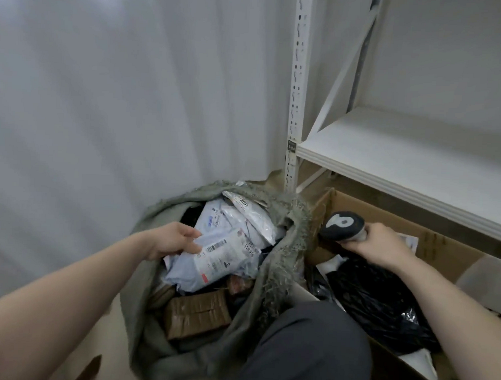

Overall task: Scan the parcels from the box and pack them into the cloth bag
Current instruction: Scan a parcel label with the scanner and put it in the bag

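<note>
A grey-green cloth bag (pixel 280 266) stands open on the floor in front of me, holding several white mailers and brown taped parcels (pixel 196 315). My left hand (pixel 174 241) reaches into the bag's mouth and grips the edge of a white mailer with a barcode label (pixel 220 260) lying on top of the pile. To the right is a cardboard box (pixel 430 243) with a black plastic parcel (pixel 382 302) inside. Over the box's near corner, my right hand (pixel 381 247) holds a grey handheld scanner (pixel 342 225).
A white metal shelf rack (pixel 402 159) stands above the box at the right, its upright (pixel 297 105) just behind the bag. A white curtain (pixel 118 98) hangs behind and to the left. My knee in grey trousers (pixel 308 350) sits between bag and box.
</note>
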